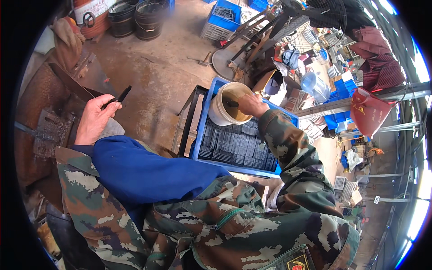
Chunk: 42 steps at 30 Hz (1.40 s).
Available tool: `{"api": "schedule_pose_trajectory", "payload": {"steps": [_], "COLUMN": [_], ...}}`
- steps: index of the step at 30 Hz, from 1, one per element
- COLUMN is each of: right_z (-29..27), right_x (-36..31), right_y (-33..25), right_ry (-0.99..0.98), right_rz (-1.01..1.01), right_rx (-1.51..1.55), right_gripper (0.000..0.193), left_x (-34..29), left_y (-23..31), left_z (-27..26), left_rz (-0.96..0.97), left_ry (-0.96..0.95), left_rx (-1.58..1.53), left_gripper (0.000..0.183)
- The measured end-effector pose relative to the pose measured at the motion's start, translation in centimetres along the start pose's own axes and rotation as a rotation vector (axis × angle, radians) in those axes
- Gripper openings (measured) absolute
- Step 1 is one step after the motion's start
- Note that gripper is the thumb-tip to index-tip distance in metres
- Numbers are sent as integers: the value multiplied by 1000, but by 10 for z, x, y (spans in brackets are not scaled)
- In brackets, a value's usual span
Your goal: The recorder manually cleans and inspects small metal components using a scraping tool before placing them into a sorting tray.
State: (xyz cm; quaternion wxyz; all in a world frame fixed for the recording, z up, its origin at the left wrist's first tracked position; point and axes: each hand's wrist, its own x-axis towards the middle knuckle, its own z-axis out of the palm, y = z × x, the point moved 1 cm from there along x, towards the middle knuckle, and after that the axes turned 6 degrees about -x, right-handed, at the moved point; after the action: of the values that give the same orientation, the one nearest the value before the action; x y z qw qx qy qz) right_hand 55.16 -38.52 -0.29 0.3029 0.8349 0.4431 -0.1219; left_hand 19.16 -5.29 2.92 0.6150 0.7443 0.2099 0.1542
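While the left hand (100,114) is up at 9 o'clock, its thumb and fingers pinch a thin dark piece (121,95). The piece tips up toward 1 o'clock. The right hand (253,105) is just past the middle, near 1 o'clock, and dips its fingers into a round cream bucket (218,111). Something dark shows by those fingertips, but you cannot tell if they grip it.

The bucket is at the 11 o'clock side of a blue crate (199,136). Lots of flat dark strips (238,146) sit packed in rows inside the crate, below the bucket. A black metal frame (186,118) is at the crate's 9 o'clock side.

A blue cloth (148,166) covers the person's lap, and both sleeves have green and brown patches. Two black buckets (150,24) stand on the floor at 11 o'clock. A big fan is at 1 o'clock, and a clear jug (315,86) lies at 2 o'clock.
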Motion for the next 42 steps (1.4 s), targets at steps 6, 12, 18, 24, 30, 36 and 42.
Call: {"api": "schedule_pose_trajectory", "payload": {"steps": [6, 12, 18, 24, 30, 36, 42], "right_z": [18, 23, -18, 85, 207, 273, 289], "right_x": [16, 4, -101, -168, -212, -214, -192], "right_y": [12, 76, 81, 98, 106, 82, 55], "right_ry": [48, 287, -300, 46, 191, 77, -6], "right_rz": [-45, -637, 90, 330, 749, 921, 958], "right_rx": [34, -175, 1148, 1626, 1717, 1922, 1994], "right_gripper": [32, 22, 33, 37, 39, 36, 34], "left_x": [2, 11, 10, 12, 13, 14, 11], "left_y": [0, -7, -3, -11, -5, -20, -24], "left_z": [-1, 3, 4, 5, 8, 0, -4], "left_rz": [1, -8, 39, 80, -10, -35, -43], "left_ry": [-18, -77, -92, -106, -136, -146, -100], "left_rx": [16, 47, 69, 100, 132, 151, 181], "left_gripper": [15, 17, 18, 20, 21, 21, 19]}}
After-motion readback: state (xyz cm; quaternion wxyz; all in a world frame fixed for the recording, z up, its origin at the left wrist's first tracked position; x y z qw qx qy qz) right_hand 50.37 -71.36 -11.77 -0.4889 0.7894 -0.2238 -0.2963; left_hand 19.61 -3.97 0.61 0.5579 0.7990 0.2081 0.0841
